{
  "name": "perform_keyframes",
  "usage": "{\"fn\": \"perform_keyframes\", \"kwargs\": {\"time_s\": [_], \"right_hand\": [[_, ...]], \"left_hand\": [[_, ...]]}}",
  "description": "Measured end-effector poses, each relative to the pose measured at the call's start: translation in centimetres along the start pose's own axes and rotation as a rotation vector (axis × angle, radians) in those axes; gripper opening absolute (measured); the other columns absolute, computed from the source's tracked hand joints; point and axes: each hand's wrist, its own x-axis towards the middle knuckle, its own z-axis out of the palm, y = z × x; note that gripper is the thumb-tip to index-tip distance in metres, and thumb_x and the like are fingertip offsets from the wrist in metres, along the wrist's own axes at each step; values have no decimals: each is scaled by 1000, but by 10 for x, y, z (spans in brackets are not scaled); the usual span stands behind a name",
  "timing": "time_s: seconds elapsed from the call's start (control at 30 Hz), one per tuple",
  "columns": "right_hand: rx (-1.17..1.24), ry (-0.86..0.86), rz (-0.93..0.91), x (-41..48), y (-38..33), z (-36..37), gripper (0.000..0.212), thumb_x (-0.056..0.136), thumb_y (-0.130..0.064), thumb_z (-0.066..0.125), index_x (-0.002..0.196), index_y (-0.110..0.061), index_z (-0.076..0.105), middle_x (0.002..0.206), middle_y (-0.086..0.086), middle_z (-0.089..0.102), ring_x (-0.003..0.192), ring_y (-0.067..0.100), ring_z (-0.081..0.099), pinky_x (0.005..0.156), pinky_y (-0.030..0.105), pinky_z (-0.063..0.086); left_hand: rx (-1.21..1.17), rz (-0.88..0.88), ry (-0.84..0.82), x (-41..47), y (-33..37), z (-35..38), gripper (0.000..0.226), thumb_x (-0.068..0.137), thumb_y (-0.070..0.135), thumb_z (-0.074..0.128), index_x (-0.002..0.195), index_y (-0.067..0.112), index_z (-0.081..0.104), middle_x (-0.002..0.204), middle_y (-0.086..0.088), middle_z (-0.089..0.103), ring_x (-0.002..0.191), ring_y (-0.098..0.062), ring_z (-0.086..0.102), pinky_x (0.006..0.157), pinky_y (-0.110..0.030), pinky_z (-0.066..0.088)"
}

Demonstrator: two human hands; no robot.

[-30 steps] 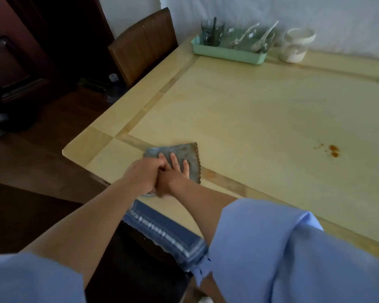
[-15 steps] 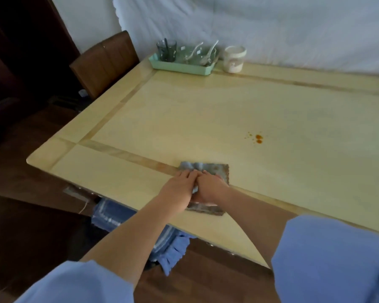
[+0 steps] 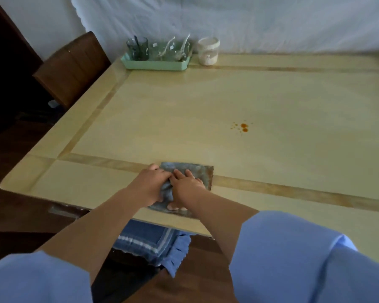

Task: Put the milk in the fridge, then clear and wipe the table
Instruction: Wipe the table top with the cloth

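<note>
A grey-blue cloth [image 3: 197, 171] lies flat on the pale wooden table [image 3: 184, 119] near its front edge. My left hand [image 3: 151, 182] and my right hand [image 3: 185, 184] press on the cloth side by side, the fingers gripping a bunched fold between them. Orange-red drops of a stain [image 3: 243, 127] mark the table farther back and to the right of the cloth. No milk is in view.
A mint-green tray [image 3: 155, 64] with glasses and spoons stands at the back left corner, a white jar [image 3: 208, 51] beside it. A brown chair [image 3: 72, 68] stands at the left side. A blue cushioned seat [image 3: 149, 241] sits under the front edge. White fabric covers the wall behind.
Both hands and the cloth have slid rightward along the front edge, from the table's left corner toward its middle. My view has shifted right with them.
</note>
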Motion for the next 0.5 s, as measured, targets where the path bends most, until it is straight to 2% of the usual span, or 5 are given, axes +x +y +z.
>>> {"fn": "perform_keyframes", "kwargs": {"time_s": [0.13,0.23,0.37,0.5], "right_hand": [[108,-39,151,-30,27,5,100,84,-41,66,153,-17,-3,160,-9,-13,148,27,-10,114,55,23],[178,-57,280,-45,52,10,100,86,-42,64,152,-19,-7,159,-9,-18,148,28,-13,115,56,20],[218,17,276,-46,66,8,90,92,-41,55,152,-20,-8,159,-6,-19,147,29,-15,117,56,10],[210,62,227,-23,82,-10,87,93,-41,51,152,-20,-9,159,-7,-18,147,28,-16,117,57,6]], "left_hand": [[-2,131,-67,13,46,-11,67,73,12,68,136,15,42,131,-6,48,123,-24,40,100,-34,38],[21,228,-96,24,80,-15,72,74,8,65,139,14,36,135,-8,44,127,-25,39,102,-35,38],[102,225,-75,43,95,-22,71,76,11,65,140,12,34,139,-7,41,127,-27,44,102,-36,40],[68,171,-56,67,88,-31,68,80,12,60,141,9,32,143,-9,40,129,-27,43,104,-37,38]]}}
